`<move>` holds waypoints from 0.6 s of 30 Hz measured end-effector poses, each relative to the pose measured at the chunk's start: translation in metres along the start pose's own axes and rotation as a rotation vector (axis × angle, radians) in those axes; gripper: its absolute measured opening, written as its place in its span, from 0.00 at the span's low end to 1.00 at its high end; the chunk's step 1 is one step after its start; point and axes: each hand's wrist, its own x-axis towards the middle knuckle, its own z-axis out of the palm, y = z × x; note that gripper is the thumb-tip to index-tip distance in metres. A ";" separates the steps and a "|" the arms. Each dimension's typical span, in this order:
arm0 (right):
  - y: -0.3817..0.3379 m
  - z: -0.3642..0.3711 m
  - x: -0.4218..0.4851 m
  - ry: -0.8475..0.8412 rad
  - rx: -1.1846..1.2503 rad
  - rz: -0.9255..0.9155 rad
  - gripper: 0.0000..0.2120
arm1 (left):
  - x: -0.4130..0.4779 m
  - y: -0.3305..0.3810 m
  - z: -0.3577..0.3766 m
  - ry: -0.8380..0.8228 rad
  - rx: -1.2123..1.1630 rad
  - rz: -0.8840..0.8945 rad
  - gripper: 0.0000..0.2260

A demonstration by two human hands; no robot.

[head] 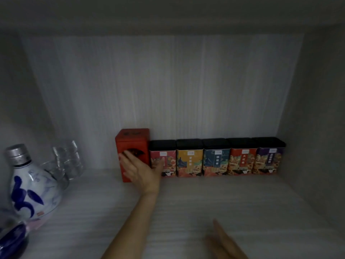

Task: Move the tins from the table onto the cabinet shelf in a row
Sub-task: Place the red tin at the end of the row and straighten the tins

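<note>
Head view: left grip apart, flat against red tin; blurred right grip seemingly apart.

Matt pale wood-grain cabinet shelf; a tall red rectangular metal tin with a dull painted finish; five small colour-printed metal tins, smooth-sided, with matt black lids; a glossy white-and-blue glazed ceramic bottle with a ribbed silver metal cap; smooth, clear glass-like cups.

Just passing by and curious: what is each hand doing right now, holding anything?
Left hand: open, fingers flat against the red tin.
Right hand: open, holding nothing.
</note>
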 end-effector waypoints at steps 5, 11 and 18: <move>-0.031 -0.100 0.027 0.378 0.059 0.006 0.46 | -0.063 0.025 0.034 -0.279 -0.137 0.254 0.47; -0.031 -0.185 0.084 0.628 0.128 -0.030 0.40 | -0.086 0.056 0.076 -0.388 -0.272 -0.355 0.43; -0.028 -0.198 0.119 0.570 0.054 -0.072 0.51 | -0.100 0.078 0.100 -0.497 -0.312 -0.377 0.43</move>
